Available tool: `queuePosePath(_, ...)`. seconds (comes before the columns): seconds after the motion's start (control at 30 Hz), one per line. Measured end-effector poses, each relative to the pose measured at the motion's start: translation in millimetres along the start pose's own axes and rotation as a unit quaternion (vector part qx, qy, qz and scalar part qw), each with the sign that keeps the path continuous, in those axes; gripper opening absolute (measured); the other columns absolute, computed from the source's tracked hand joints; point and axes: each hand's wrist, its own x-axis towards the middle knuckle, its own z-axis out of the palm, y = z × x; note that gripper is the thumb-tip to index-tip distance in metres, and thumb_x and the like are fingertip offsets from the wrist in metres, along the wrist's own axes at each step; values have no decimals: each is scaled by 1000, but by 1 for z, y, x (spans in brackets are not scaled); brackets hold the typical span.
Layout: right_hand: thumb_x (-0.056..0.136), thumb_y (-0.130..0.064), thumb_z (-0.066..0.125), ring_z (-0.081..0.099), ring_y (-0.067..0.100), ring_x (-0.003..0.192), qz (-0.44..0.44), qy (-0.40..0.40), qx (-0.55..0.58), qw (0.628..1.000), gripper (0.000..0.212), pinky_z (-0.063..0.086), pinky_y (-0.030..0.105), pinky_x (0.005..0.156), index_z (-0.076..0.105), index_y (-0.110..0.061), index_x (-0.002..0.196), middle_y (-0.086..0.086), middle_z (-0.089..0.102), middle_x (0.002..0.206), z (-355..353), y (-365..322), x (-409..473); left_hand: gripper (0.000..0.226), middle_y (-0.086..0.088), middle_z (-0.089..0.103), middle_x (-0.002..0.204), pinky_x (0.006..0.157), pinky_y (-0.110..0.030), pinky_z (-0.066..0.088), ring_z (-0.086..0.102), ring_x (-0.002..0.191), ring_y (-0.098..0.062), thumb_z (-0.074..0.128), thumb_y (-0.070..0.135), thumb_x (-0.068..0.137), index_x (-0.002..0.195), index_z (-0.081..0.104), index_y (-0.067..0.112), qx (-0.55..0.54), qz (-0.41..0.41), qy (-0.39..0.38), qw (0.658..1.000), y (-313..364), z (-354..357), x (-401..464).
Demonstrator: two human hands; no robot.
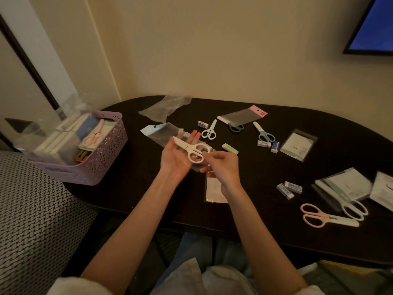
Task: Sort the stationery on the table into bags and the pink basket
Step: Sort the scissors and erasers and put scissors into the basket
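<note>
- Left hand (177,155) spread palm-up under white scissors (191,150); right hand (221,167) pinches their handle.
- 5 more scissors on table (276,231), 1 in pink basket (102,158).
- 6 erasers.

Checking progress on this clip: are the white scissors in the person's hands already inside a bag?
No: the white scissors lie bare across the open left hand, while the right hand pinches a handle loop.
</note>
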Motion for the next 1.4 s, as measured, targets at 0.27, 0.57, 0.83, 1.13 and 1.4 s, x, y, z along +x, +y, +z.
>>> queuePosePath(0.27,86,-20,69,65,8,80,-100,51,-152,982,12,54,26,74,75,-17,96,-6,70,81,3,11,11,45,-20,48,140,106,-53,30,46,128,-34,24,34,104,144,37,16,34,-19,29,999,-6,0,0)
queuePosePath(0.57,92,-23,60,36,20,115,-182,74,-392,899,25,31,18,81,68,-36,113,6,37,123,10,14,11,46,-21,60,126,93,-52,42,57,118,-32,27,30,104,146,33,11,56,-44,33,997,-10,-6,4)
queuePosePath(0.83,88,8,53,47,4,104,-263,10,-254,931,43,47,18,87,64,-27,112,-2,37,120,-19,10,20,60,-27,54,129,105,-54,40,56,118,-40,45,-7,89,144,31,9,66,-47,38,996,8,-6,-2)
queuePosePath(1.13,76,-16,78,46,10,121,-329,-118,-282,893,26,43,37,102,71,-26,99,-7,54,124,-15,23,35,33,-28,59,122,96,-48,49,60,114,-38,44,-4,92,124,45,1,226,-120,60,965,21,-18,-11)
queuePosePath(1.4,72,-13,81,65,3,93,-219,-215,-248,919,42,49,20,80,57,-27,104,-7,70,98,-8,28,30,39,-25,65,111,83,-44,57,68,98,-34,50,-7,88,127,49,-1,310,-161,108,931,35,-33,-16)
